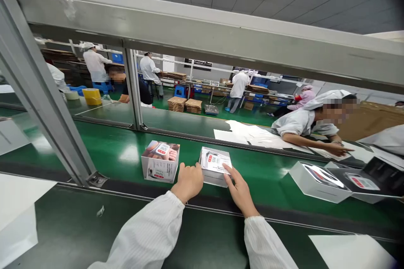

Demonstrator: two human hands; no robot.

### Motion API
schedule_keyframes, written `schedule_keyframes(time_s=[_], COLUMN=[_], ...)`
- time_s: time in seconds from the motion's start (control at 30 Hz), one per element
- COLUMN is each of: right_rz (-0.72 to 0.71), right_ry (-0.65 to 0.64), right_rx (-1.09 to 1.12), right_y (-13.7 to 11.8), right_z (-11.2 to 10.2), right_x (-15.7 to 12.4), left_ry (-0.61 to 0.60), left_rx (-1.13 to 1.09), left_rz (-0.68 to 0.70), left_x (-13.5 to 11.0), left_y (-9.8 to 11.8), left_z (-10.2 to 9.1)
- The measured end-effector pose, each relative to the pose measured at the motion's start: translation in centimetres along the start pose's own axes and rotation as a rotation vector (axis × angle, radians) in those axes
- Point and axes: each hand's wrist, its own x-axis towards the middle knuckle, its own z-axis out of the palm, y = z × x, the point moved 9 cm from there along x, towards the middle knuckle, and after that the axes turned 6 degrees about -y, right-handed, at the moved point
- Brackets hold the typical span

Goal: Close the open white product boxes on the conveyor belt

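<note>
Green conveyor belt [126,151], white box [215,166] between left hand [188,182] and right hand [240,190], fingers [229,174] apparently gripping its edges

A belt gap [261,185] is left between the held box [215,166] and the open box [318,183]; far reach is barred by a low metal rail [195,133].

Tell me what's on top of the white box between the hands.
A printed leaflet lies on the white box; fingertips of the right hand cover its near corner, and the box top beneath it is hidden.
</note>
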Motion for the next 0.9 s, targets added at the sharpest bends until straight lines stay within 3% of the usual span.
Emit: schedule_keyframes(time_s=[0.13,0.23,0.37,0.43,0.5,0.57,0.67,0.77,0.9], right_rz=[0.075,0.139,0.260,0.327,0.334,0.305,0.295,0.306,0.289], right_ry=[-0.007,0.087,0.213,0.234,0.226,0.193,0.152,0.109,0.040], right_rx=[0.113,0.206,0.449,0.565,0.646,0.617,0.359,0.154,0.133], right_y=[1.2,3.0,6.1,6.9,6.6,5.7,4.2,3.3,2.8], right_z=[0.8,-0.9,-3.3,-3.0,-1.7,-0.1,1.5,1.9,2.2], right_x=[0.3,0.3,0.1,0.0,0.1,0.5,0.7,0.5,0.2], left_ry=[-0.067,-0.037,0.086,0.167,0.232,0.279,0.298,0.296,0.321], left_rx=[-0.012,-0.024,-0.100,-0.167,-0.175,-0.128,-0.037,0.056,0.128], left_rz=[0.046,0.139,0.384,0.538,0.606,0.578,0.497,0.478,0.421], left_x=[1.2,0.8,-0.8,-1.9,-2.6,-2.6,-2.2,-2.3,-2.8], left_y=[-1.0,0.3,4.1,5.7,6.1,5.7,5.0,5.6,6.2], left_z=[2.6,2.9,0.8,-0.9,-2.4,-3.2,-3.5,-3.1,-2.8])
